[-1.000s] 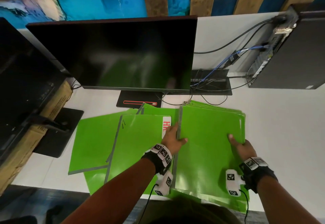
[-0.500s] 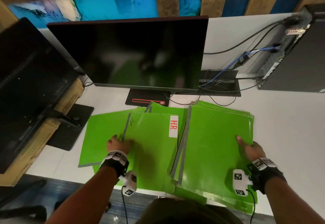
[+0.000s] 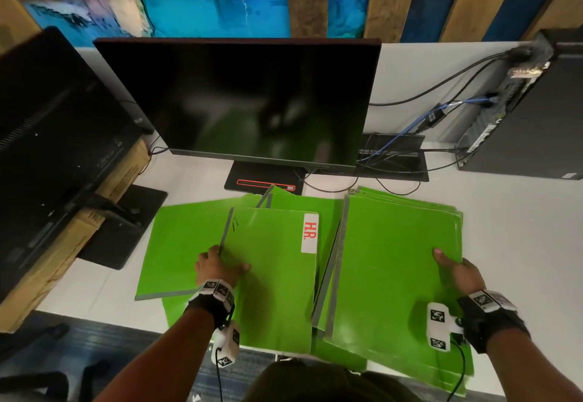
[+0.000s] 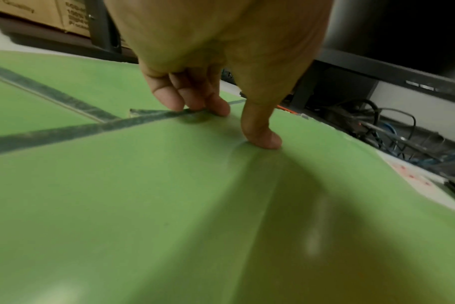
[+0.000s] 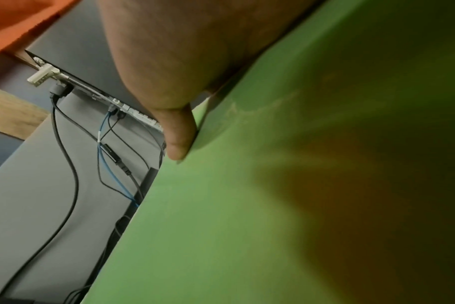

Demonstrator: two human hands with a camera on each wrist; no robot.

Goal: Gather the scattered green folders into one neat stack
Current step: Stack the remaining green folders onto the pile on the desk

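The green folder labelled HR. lies on top of other scattered green folders on the left of the white desk. My left hand pinches its grey left spine. In the left wrist view the thumb presses on the folder's cover and the fingers curl at the grey edge. To the right lies a stack of several green folders. My right hand grips its right edge. Its thumb is on the top folder, and its fingers are hidden beneath.
A black monitor and its stand base sit just behind the folders. A second monitor on a cardboard box is at the left. A computer tower and cables are at the back right. The desk's front edge is near my body.
My left hand left the stack's grey spine, moved left to the HR folder's left edge and now pinches it. The right hand stays on the stack's right edge.
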